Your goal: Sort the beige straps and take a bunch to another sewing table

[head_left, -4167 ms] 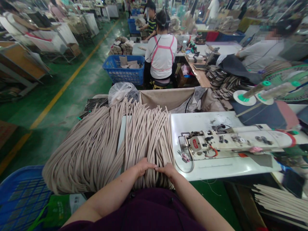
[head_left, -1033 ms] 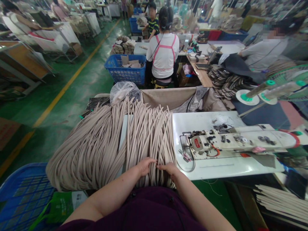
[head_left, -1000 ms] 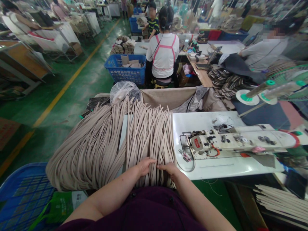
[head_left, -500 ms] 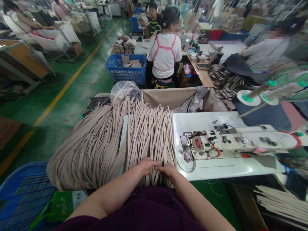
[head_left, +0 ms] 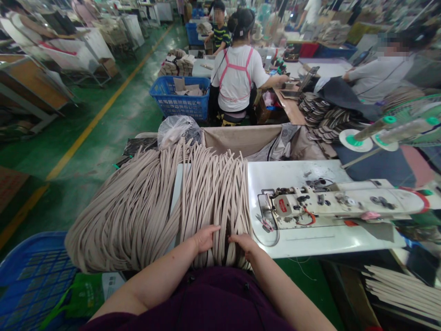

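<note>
A thick layer of long beige fabric strips [head_left: 198, 197] lies draped over the front of the white sewing table. Near its front edge my left hand [head_left: 206, 238] is closed around some strips, thumb on top and the other fingers partly hidden among them. My right hand [head_left: 243, 242], a short way to the right, is closed on strips too, its fingertips partly covered. Between the hands runs a narrow band of strips with a dark gap beside it. A larger heap of the same strips [head_left: 127, 216] bulges over the table's left side.
To the right stands a sewing machine [head_left: 330, 202] on the white tabletop [head_left: 292, 246], with pink-handled scissors [head_left: 265, 224] by its needle end. A blue basket [head_left: 34, 271] is at lower left. More strips [head_left: 403, 289] lie at lower right. A co-worker [head_left: 237, 69] sits ahead.
My hands, close together before, have moved apart, the left going left and the right slightly right. A dark gap shows between strips. The co-worker ahead has stretched an arm to the right.
</note>
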`<state>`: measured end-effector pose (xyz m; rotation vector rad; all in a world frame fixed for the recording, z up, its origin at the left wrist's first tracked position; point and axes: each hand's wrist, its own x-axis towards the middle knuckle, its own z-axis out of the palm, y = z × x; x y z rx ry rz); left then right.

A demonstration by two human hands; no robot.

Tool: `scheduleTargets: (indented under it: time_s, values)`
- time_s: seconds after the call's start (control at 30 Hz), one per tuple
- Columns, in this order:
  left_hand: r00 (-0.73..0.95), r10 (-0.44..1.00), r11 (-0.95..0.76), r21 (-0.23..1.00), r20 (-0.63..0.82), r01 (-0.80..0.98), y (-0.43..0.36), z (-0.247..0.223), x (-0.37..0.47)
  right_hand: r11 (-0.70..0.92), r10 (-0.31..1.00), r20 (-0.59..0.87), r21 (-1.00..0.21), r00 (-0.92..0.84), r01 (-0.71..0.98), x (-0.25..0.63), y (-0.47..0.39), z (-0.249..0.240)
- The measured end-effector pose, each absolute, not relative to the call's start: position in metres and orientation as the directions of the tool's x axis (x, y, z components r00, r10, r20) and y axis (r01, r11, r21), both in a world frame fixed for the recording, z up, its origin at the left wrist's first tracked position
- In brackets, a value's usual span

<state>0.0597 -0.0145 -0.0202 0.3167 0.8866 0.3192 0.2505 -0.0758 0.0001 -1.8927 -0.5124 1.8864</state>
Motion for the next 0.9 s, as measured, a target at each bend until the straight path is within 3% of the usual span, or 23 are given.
scheduleTargets:
  time_s: [0.4,0.6,0.9]
  values:
    - [0.452,0.558,0.82,0.546,-0.696,-0.17,-0.027,-0.013,0.081,-0.851,0.525,-0.843,-0.515,-0.115,-0.103,0.258,-0.071,0.011]
    - [0.319,0.581,0.81,0.57,-0.749,-0.136,-0.028,-0.025,0.09,-0.844,0.534,-0.845,-0.531,-0.016,-0.077,0.253,-0.071,0.001]
    - [0.446,0.559,0.822,0.539,-0.699,-0.185,-0.025,-0.013,0.068,-0.854,0.513,-0.858,-0.509,-0.014,-0.104,0.248,-0.073,-0.001]
